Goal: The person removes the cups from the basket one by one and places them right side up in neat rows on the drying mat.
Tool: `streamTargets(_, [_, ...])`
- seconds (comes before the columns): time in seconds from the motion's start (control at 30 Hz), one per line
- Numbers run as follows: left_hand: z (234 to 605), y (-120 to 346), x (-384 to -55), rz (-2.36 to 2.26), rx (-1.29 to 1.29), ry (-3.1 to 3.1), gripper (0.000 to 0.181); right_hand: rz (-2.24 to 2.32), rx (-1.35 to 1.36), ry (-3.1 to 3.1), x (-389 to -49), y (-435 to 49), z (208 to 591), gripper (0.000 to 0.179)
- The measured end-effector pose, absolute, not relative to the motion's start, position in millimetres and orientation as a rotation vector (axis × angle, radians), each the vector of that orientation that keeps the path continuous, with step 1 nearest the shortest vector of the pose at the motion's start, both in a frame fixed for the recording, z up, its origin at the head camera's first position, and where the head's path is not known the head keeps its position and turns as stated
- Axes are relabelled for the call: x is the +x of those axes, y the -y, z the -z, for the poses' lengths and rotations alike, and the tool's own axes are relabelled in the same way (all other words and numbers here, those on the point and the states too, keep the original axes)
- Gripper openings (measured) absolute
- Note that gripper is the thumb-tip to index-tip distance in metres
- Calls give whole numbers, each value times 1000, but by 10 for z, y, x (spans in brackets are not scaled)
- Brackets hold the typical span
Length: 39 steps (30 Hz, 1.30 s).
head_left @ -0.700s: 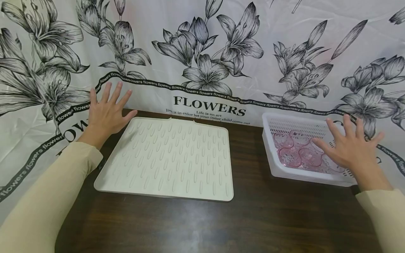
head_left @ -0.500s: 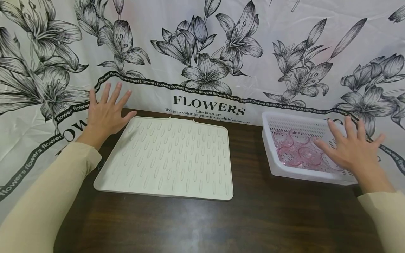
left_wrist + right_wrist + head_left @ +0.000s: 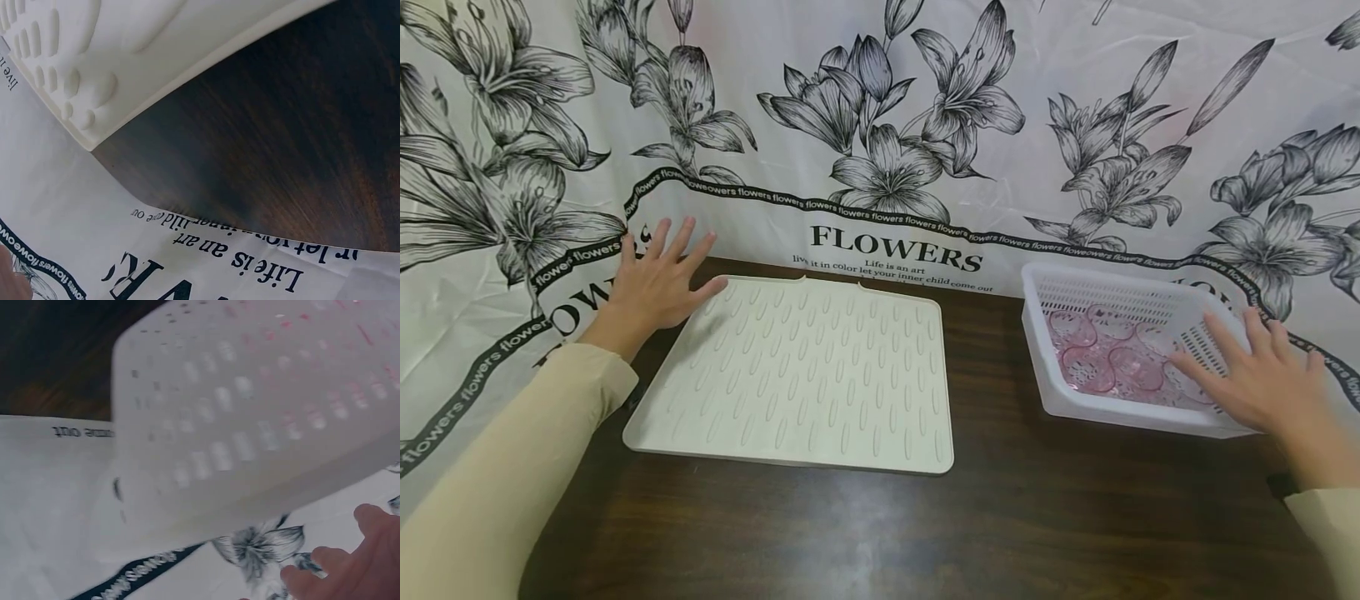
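My left hand [image 3: 653, 287] has its fingers spread above the far left corner of a cream drying mat [image 3: 805, 375] with raised oval ridges, and holds nothing. At the right, my right hand [image 3: 1270, 375] is over the right end of a white plastic basket [image 3: 1150, 421], fingers apart and no thing in them; whether it touches the rim I cannot tell. Inside the basket lie several clear pink-rimmed round pieces [image 3: 1086, 369], perhaps cups or bowls. In the right wrist view the slotted basket wall [image 3: 206, 512] fills the middle, with fingertips [image 3: 372, 522] beside it at lower right.
Both mat and basket stand on a dark wooden table [image 3: 850, 533]. Behind them hangs a white cloth [image 3: 760, 50] printed with black lilies and lettering, which meets the table's far edge and spreads along the left side.
My right hand has moved right and a little nearer, with its fingers lower over the basket's end. My left hand has dipped slightly. Mat and basket look unmoved.
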<state>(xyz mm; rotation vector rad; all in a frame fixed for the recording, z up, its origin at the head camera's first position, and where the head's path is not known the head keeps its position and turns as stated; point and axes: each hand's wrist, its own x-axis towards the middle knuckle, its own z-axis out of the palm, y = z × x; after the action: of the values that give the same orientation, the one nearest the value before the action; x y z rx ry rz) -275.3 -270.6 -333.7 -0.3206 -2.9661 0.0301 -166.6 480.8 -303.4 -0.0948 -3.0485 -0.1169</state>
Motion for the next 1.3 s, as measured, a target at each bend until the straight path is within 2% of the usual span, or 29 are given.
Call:
streamTargets(0.6, [3435,2690,-2660,223,-462,3304,85,-191,-16,3158,-1383,-5244,3265,86])
streamTargets(0.9, [3598,2753,-2582,205,-543,3331,84,-280,-19,3173,-1275,-5377,3308,89])
streamTargets(1.13, [3642,2752,-2511,159,-584,3362,84,-383,-199,3218,-1215,-5421,3297,99])
streamTargets(1.3, [3680,2743,-2476,146,-623,3366,84,-373,-212,3257,-1235,-5469,3276,103])
